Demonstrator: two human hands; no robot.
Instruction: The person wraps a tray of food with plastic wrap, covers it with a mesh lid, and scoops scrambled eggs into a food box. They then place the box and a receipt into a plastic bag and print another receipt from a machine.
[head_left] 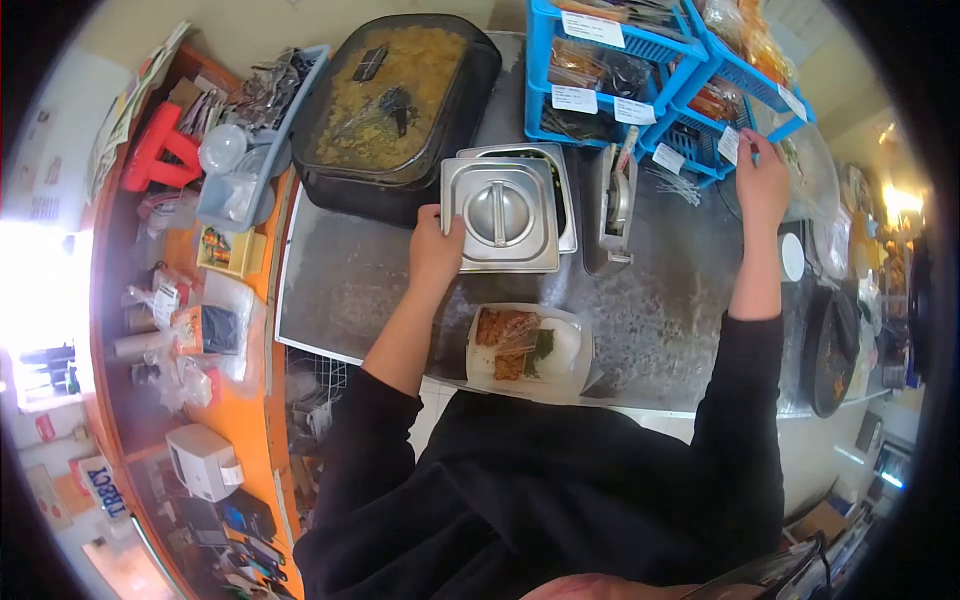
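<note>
My left hand (438, 246) grips the left edge of a square stainless steel lid (500, 215) with a bar handle. The lid sits askew over a steel food pan (567, 190), whose contents show only as a dark green strip at the top right. My right hand (763, 180) reaches to the front of a blue basket (697, 140), its fingers bent together beside a white label (729, 146). What they pinch, if anything, is hidden. Nearer me, an open takeaway box (578, 385) holds white rice, browned fried pieces and something dark green.
A large dark pan (310, 185) of yellowish food, with black tongs (398, 110) in it, stands at the left. A tape dispenser (612, 215) is beside the lid. A white cup (791, 258) and a dark round pan (832, 350) are at the right.
</note>
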